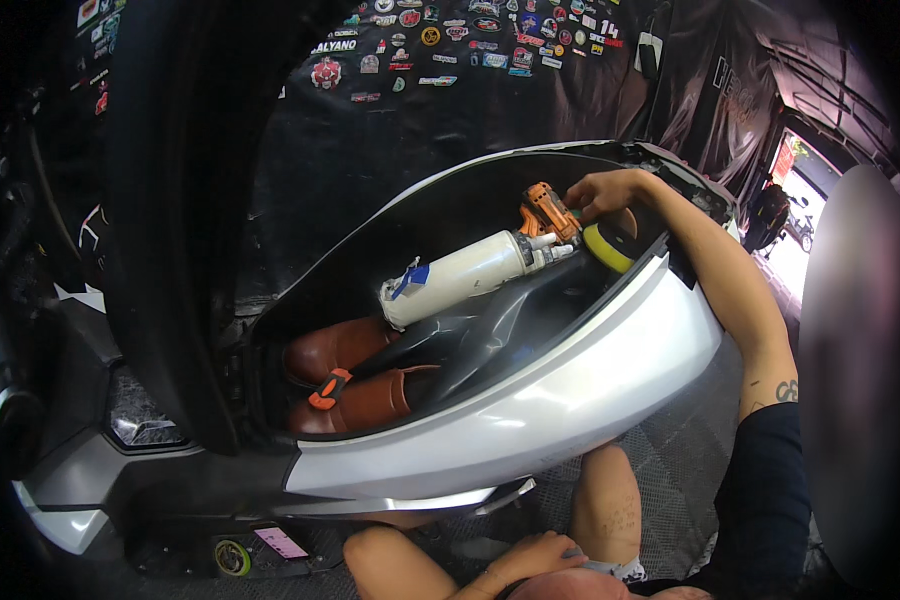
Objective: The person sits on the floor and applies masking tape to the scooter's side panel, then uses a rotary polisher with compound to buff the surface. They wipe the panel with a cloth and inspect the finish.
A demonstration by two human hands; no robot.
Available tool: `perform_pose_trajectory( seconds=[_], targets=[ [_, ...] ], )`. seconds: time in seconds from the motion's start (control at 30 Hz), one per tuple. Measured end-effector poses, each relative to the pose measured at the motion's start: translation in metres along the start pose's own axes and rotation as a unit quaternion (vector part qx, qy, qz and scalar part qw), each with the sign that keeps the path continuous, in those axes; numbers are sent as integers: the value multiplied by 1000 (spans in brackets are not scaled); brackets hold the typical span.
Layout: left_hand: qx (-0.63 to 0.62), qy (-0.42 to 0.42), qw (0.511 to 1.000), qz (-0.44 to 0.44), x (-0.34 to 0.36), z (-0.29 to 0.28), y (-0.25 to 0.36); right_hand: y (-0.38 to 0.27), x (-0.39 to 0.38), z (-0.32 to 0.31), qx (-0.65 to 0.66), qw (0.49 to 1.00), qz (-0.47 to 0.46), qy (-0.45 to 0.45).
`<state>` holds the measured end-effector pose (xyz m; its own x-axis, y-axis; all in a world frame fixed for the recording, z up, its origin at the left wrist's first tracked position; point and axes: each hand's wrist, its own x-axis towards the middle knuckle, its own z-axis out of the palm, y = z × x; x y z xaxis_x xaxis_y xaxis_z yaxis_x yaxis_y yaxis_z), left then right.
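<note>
Firstly, at far left: one large black curved upright form (175, 230), blocking the view behind it. Low down, one yellow-green ring (232, 558) and one flat pink rectangle (281, 542). Next, one silver-white vehicle body (510, 420) with an open dark compartment, containing: brown leather shoes (350, 403), two, side by side; one orange-and-black small tool (329, 389), resting on the nearer shoe; one white cylinder (460, 275) with blue tape (410, 280), lying slantwise; glossy black material (500, 335), pieces uncountable. Below, outside, one left hand (542, 558), fingers loosely bent; cannot tell whether it holds anything. Towards the compartment's right end, one orange-and-black power tool (547, 212); just beside it, one right hand (605, 193), fingers curled, grip uncertain; one yellow-edged round pad (607, 248), below that hand. Right forearm crosses the compartment's rim.
</note>
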<state>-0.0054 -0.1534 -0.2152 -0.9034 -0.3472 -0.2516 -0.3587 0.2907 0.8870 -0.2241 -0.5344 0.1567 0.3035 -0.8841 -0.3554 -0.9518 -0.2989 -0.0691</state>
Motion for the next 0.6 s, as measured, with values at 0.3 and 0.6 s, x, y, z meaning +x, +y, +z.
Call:
perform_pose_trajectory(
  seconds=[0.3, 0.6],
  targets=[
    [74, -29, 993, 88, 15, -5, 5, 28, -77, -43, -50, 785, -25, 617],
    [-149, 58, 960, 232, -105, 1, 33, -130, -275, 192, 407, 711, -313, 481]
  ],
)
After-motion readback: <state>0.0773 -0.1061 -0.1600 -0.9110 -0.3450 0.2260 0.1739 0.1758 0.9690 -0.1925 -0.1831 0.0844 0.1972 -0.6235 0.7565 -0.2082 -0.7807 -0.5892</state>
